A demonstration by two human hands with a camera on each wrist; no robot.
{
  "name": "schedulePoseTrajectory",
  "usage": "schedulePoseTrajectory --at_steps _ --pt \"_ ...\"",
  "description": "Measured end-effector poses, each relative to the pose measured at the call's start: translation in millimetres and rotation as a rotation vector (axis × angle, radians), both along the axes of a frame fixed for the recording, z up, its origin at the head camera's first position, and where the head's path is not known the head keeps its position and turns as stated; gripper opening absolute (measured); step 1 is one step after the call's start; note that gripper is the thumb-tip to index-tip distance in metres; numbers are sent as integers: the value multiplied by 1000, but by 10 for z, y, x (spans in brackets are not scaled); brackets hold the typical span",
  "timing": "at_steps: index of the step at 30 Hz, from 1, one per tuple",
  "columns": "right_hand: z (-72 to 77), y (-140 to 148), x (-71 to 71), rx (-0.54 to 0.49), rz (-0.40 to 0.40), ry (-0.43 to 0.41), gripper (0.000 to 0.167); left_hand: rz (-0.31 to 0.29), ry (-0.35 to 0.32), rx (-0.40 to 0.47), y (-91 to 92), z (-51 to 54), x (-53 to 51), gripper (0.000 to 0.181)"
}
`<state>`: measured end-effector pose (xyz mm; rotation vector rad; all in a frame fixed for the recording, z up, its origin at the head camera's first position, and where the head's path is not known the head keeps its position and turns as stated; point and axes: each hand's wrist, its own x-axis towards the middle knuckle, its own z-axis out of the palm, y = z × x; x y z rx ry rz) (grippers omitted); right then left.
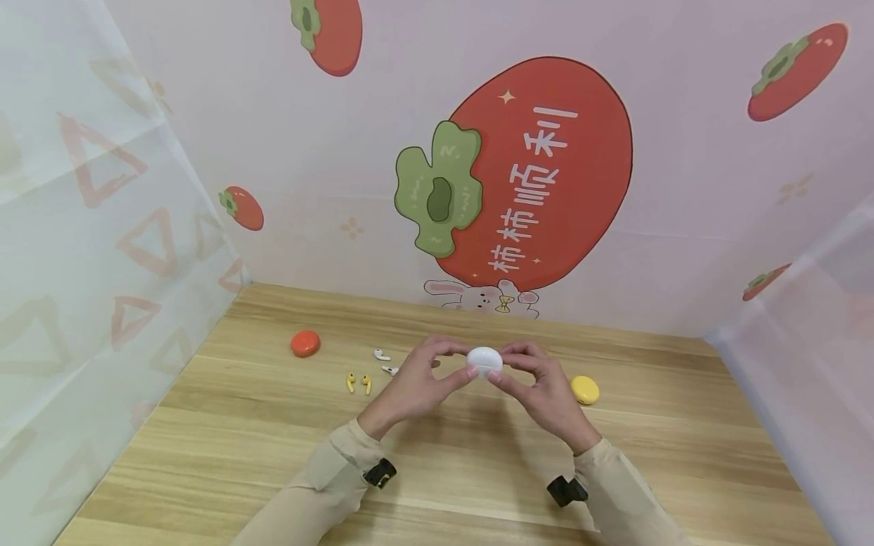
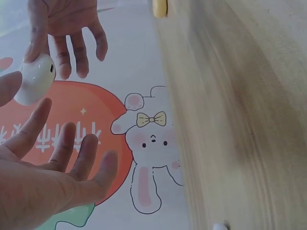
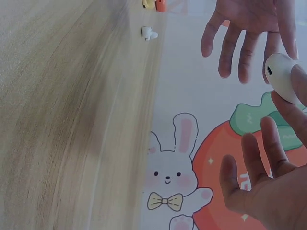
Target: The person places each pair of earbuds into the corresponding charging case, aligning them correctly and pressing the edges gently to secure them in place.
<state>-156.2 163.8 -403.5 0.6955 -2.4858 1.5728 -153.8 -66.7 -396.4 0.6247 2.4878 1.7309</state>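
Above the wooden table, both hands hold a white rounded earbud case [image 1: 485,358] between them, and its lid looks closed. My left hand [image 1: 416,383] pinches its left side with thumb and index finger. On the opposite side, the thumb and index finger of my right hand [image 1: 548,392] grip it too. The left wrist view shows a small dark port on the white case [image 2: 38,79]; the other fingers of both hands spread away from it. That port also faces the camera on the white case [image 3: 279,76] in the right wrist view.
A red round case [image 1: 305,343] lies at the left, and a yellow round case [image 1: 585,390] beside my right hand. Two yellow earbuds [image 1: 366,384] and white earbuds [image 1: 381,354] lie left of my left hand, which partly covers one. Printed cloth walls [image 1: 307,250] border the table [image 1: 225,455].
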Motion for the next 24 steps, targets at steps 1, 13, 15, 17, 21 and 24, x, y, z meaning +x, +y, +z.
schedulePoseTrajectory --at_steps 1,13,15,17,21,24 --pt "-3 0 -1 -2 -1 4 21 5 -1 -2 0 10 -1 30" --pt "-14 -18 25 -14 -8 20 22 26 36 6 54 86 -35 25" --pt "-17 -18 31 -12 -13 25 22 24 43 3 61 86 -39 23" --pt "-22 -19 36 -14 -16 28 22 24 44 -1 68 85 -41 22" --pt "-32 -22 42 -16 -22 33 23 26 46 -5 85 91 -39 21" --pt "-41 -20 37 -12 -27 38 22 32 47 -8 97 97 -34 21"
